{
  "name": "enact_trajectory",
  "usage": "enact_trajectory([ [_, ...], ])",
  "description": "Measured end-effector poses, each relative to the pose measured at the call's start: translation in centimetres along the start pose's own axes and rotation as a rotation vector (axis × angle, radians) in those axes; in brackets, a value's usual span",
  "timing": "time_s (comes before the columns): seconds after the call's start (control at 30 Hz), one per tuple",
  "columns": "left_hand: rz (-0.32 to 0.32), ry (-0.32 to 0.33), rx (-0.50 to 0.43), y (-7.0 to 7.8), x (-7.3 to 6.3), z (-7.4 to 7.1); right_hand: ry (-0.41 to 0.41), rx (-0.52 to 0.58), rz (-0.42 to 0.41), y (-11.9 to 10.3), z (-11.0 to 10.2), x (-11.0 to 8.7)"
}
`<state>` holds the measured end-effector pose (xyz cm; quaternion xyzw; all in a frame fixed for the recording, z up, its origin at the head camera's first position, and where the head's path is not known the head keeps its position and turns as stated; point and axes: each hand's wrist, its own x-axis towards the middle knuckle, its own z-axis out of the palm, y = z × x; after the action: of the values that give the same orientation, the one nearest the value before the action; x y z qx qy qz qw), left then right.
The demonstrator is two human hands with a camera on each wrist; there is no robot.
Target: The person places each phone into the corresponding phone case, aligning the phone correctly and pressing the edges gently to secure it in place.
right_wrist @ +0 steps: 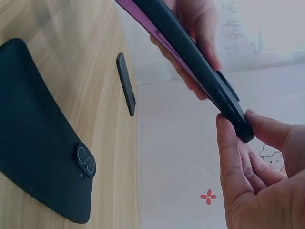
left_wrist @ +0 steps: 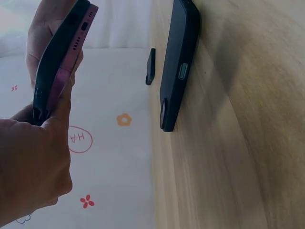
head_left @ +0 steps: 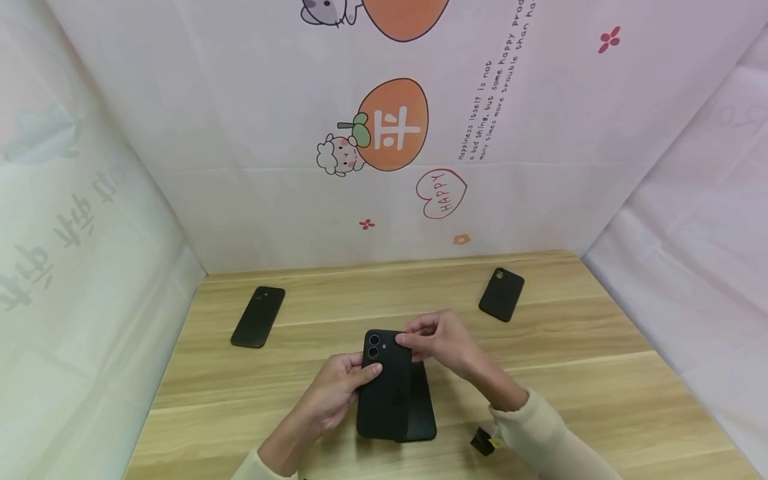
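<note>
My left hand [head_left: 337, 390] grips a phone in a black case [head_left: 387, 400] above the table, its thumb across the back near the two camera lenses. A pinkish-purple phone edge [left_wrist: 71, 59], with port and speaker holes, stands out of the case at the bottom end. My right hand [head_left: 443, 340] pinches the case's top corner between thumb and fingers, as the right wrist view shows from the side. Below them on the table lies another black phone-shaped piece [head_left: 423, 413], partly hidden in the head view; its camera end [right_wrist: 86, 160] shows two lenses in the right wrist view.
One black phone or case [head_left: 259, 317] lies at the back left of the wooden table [head_left: 336, 293]. A shorter black phone case [head_left: 501, 294] lies at the back right. Beside the right sleeve is a small black object [head_left: 483, 441]. Printed white cloth [head_left: 270, 200] surrounds the table.
</note>
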<state>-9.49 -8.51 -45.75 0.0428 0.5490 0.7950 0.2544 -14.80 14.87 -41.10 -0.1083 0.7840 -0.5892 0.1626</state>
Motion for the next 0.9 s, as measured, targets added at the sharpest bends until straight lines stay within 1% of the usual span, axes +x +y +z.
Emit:
enact_trajectory([
  [0.13,0.014,0.034,-0.006,0.0,0.1,0.2,0.051,-0.005,-0.012,0.3,0.5,-0.2],
  [0.33,0.059,0.109,-0.028,0.0,0.2,0.2,0.065,-0.021,-0.023,1.1,1.3,-0.7],
  [0.47,0.069,0.146,-0.031,0.0,0.2,0.0,0.062,-0.029,-0.017,1.3,1.7,-1.0],
  [0.6,0.06,0.162,-0.038,0.0,0.2,-0.1,0.055,-0.015,-0.007,1.4,2.1,-1.1],
  [0.9,0.082,0.225,-0.042,0.1,0.3,-0.1,0.011,0.003,0.033,1.8,2.8,-1.6],
])
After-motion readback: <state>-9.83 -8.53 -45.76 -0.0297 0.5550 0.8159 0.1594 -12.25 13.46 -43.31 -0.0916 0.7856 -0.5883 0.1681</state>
